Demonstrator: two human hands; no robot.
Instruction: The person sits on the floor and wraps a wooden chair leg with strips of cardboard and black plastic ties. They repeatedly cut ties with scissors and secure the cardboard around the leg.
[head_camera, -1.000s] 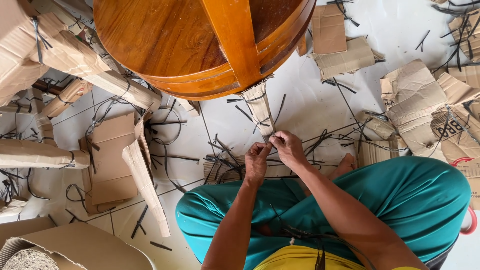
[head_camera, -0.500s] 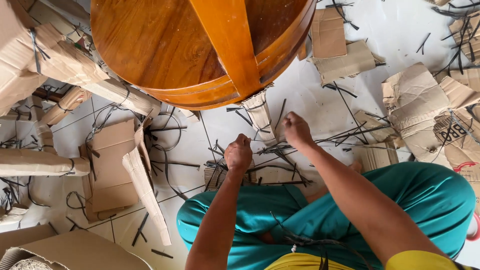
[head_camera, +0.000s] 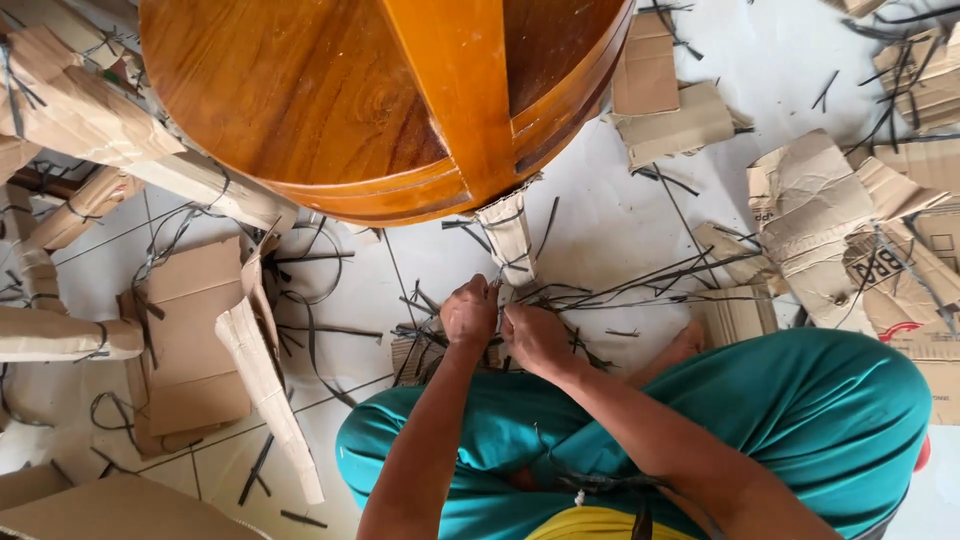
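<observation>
Teal trousers (head_camera: 700, 430) cover your crossed legs at the bottom of the frame. Just above them, at centre, your left hand (head_camera: 470, 312) and right hand (head_camera: 535, 338) sit side by side, both curled shut on thin black plastic strapping (head_camera: 640, 290) that trails off to the right across the white tiled floor (head_camera: 600, 215). Directly above your hands stands a cardboard-wrapped leg (head_camera: 508, 238), bound with more straps. Beyond it, filling the upper centre, lies the round polished wooden tabletop (head_camera: 330, 100) with its crossbar. Torn brown cardboard pieces (head_camera: 830, 215) litter the right side.
</observation>
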